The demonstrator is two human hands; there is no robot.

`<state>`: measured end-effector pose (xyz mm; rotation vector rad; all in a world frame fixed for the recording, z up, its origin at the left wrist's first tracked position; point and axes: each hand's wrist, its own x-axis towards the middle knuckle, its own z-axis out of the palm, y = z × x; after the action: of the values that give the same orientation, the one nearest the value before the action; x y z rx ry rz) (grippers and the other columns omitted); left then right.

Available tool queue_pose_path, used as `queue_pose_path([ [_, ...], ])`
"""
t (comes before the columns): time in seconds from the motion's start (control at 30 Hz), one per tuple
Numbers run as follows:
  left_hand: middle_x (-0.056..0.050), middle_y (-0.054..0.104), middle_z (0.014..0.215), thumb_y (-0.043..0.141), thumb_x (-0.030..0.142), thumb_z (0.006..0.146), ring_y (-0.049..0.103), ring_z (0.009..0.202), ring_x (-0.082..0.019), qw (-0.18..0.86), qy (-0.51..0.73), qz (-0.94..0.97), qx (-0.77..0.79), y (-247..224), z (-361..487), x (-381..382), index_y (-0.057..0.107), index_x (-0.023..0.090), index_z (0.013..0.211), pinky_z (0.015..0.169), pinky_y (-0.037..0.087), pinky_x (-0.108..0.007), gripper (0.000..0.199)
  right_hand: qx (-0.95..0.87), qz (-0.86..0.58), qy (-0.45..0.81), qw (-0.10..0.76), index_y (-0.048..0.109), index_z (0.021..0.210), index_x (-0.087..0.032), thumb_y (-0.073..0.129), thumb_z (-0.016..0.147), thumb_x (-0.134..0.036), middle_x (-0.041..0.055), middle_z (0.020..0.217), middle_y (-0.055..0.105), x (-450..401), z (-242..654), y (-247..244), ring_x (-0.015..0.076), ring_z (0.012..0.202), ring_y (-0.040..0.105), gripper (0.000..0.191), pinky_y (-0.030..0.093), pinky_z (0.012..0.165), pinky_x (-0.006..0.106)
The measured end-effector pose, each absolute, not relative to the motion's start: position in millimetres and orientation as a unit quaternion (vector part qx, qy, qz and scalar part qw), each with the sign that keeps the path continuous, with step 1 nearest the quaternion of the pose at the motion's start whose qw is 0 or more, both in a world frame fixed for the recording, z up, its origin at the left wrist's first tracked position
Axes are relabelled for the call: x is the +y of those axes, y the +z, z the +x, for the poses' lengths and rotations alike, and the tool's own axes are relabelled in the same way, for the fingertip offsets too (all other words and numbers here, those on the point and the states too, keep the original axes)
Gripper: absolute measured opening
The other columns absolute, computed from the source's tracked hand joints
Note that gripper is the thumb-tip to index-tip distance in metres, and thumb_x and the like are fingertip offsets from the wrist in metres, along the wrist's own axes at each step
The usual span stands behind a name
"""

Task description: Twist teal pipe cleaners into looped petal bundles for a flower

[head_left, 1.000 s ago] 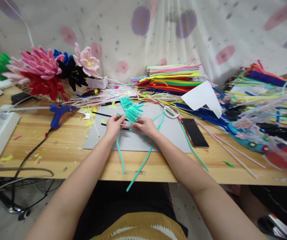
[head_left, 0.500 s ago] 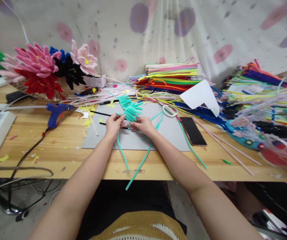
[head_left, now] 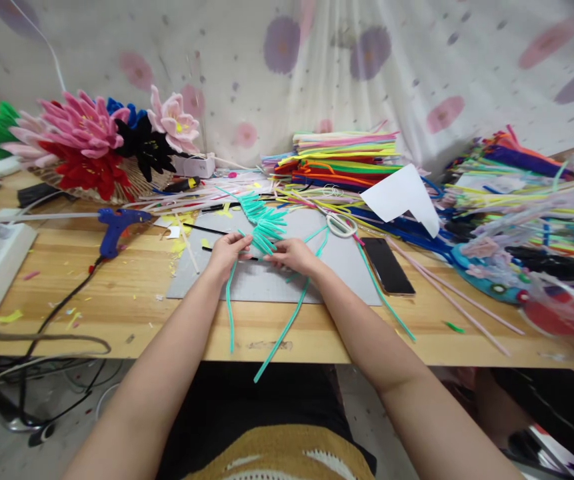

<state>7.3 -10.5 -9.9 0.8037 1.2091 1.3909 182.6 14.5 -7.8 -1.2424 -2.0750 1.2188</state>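
Note:
A folded teal pipe-cleaner piece (head_left: 265,223) with many finger-like loops lies between my hands over the grey mat (head_left: 201,287). My left hand (head_left: 231,253) is closed on its lower left edge, and a teal stem hangs down below those fingers. On the lower right side my right hand (head_left: 291,256) pinches the same piece. Another long teal pipe cleaner (head_left: 281,340) runs from beneath my right wrist past the table's front edge. Black stems lie on the mat beside my left hand. Both hands' fingertips are partly hidden.
White-handled scissors (head_left: 341,225) and a black phone (head_left: 387,265) lie to the right. A blue glue gun (head_left: 113,230) stands left, near fuzzy flowers (head_left: 87,133). Bundles of coloured pipe cleaners (head_left: 347,160) line the back. A person's leg shows at lower right.
The teal looped piece has turned and its loops are more spread. The stem hanging under my left hand has swung left. The view has shifted slightly.

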Motion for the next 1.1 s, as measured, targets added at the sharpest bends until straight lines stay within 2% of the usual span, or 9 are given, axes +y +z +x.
queue_pose_path([
  [0.13, 0.005, 0.047, 0.047, 0.079, 0.033, 0.045, 0.046, 0.045, -0.006, 0.500, 0.587, 0.372, 0.516, -8.2, 3.5, -12.9, 0.051, 0.013, 0.053, 0.044, 0.046, -0.019, 0.035, -0.716, -0.452, 0.499, 0.183, 0.061, 0.064, -0.014, 0.068, 0.063, -0.042, 0.0004, 0.056, 0.062, 16.7, 202.5, 5.0, 0.0080, 0.045, 0.053, 0.029, 0.035, 0.041, 0.017],
  [0.37, 0.003, 0.051, 0.053, 0.079, 0.033, 0.043, 0.046, 0.046, -0.006, 0.524, 0.573, 0.372, 0.509, -11.1, 2.0, -14.2, 0.054, 0.013, 0.056, 0.042, 0.047, -0.020, 0.035, -0.722, -0.476, 0.462, 0.198, 0.058, 0.058, -0.013, 0.064, 0.068, -0.042, 0.0013, 0.055, 0.062, 10.0, 192.8, 3.6, 0.0055, 0.042, 0.050, 0.032, 0.035, 0.038, 0.015],
  [0.53, 0.002, 0.054, 0.057, 0.079, 0.033, 0.045, 0.049, 0.050, -0.007, 0.535, 0.551, 0.380, 0.515, -12.7, 2.3, -15.9, 0.060, 0.012, 0.065, 0.042, 0.047, -0.020, 0.035, -0.692, -0.443, 0.523, 0.224, 0.059, 0.070, -0.014, 0.063, 0.071, -0.031, 0.0010, 0.063, 0.066, 8.0, 174.2, -11.6, 0.0055, 0.045, 0.054, 0.018, 0.033, 0.034, 0.013],
  [0.73, 0.000, 0.059, 0.063, 0.078, 0.034, 0.048, 0.054, 0.057, -0.008, 0.576, 0.500, 0.373, 0.529, -4.0, -2.7, -21.6, 0.061, 0.012, 0.066, 0.048, 0.047, -0.019, 0.033, -0.696, -0.416, 0.545, 0.212, 0.056, 0.068, -0.014, 0.062, 0.072, -0.024, -0.0008, 0.058, 0.063, 8.5, 165.7, -15.6, 0.0059, 0.045, 0.053, 0.013, 0.038, 0.040, 0.016],
  [0.83, 0.000, 0.060, 0.062, 0.078, 0.033, 0.048, 0.051, 0.052, -0.006, 0.586, 0.464, 0.381, 0.544, -2.2, -9.2, -22.9, 0.061, 0.011, 0.063, 0.047, 0.045, -0.018, 0.031, -0.739, -0.413, 0.498, 0.186, 0.057, 0.068, -0.014, 0.062, 0.071, -0.029, -0.0012, 0.058, 0.062, 5.7, 164.1, -12.5, 0.0055, 0.045, 0.050, 0.016, 0.037, 0.043, 0.017],
  [1.0, 0.002, 0.051, 0.041, 0.077, 0.026, 0.045, 0.046, 0.039, -0.006, 0.516, 0.438, 0.398, 0.619, -6.8, -18.7, -21.2, 0.051, 0.013, 0.046, 0.044, 0.043, -0.020, 0.029, -0.774, -0.390, 0.482, 0.125, 0.053, 0.063, -0.015, 0.064, 0.065, -0.045, -0.0024, 0.055, 0.058, 6.9, 172.2, -5.1, 0.0074, 0.047, 0.050, 0.032, 0.034, 0.044, 0.018],
  [1.1, 0.002, 0.053, 0.040, 0.075, 0.026, 0.046, 0.048, 0.037, -0.007, 0.499, 0.415, 0.413, 0.639, -8.7, -21.0, -20.2, 0.050, 0.013, 0.045, 0.043, 0.043, -0.021, 0.028, -0.776, -0.423, 0.433, 0.176, 0.055, 0.064, -0.015, 0.063, 0.066, -0.048, -0.0033, 0.052, 0.054, 14.8, 182.6, -1.3, 0.0074, 0.048, 0.046, 0.034, 0.032, 0.046, 0.020],
])
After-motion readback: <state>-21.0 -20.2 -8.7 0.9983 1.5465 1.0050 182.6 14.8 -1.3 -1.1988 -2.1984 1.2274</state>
